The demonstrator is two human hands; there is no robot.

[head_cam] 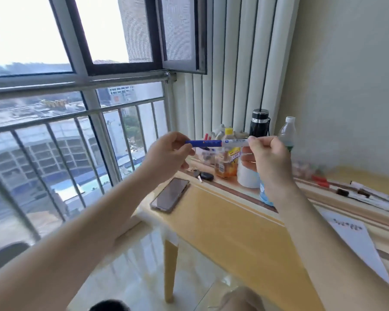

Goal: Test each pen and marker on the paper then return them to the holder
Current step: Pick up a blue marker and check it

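Note:
I hold a blue-capped marker [216, 143] level in the air above the table's left end. My left hand [169, 156] pinches the blue cap end. My right hand [267, 158] grips the white barrel end. The clear pen holder [208, 153] stands behind the marker at the table's back edge, with red pens sticking out of it. White paper [357, 241] with small test marks lies on the table at the right. Several other markers [368, 195] lie in a row beyond the paper.
A phone [170, 195] lies at the table's left corner, with keys [203, 176] behind it. A yellow bottle [228, 160], a black flask [259, 123], a water bottle [288, 131] and a white roll [248, 176] crowd the back edge. The window railing [76, 117] is left.

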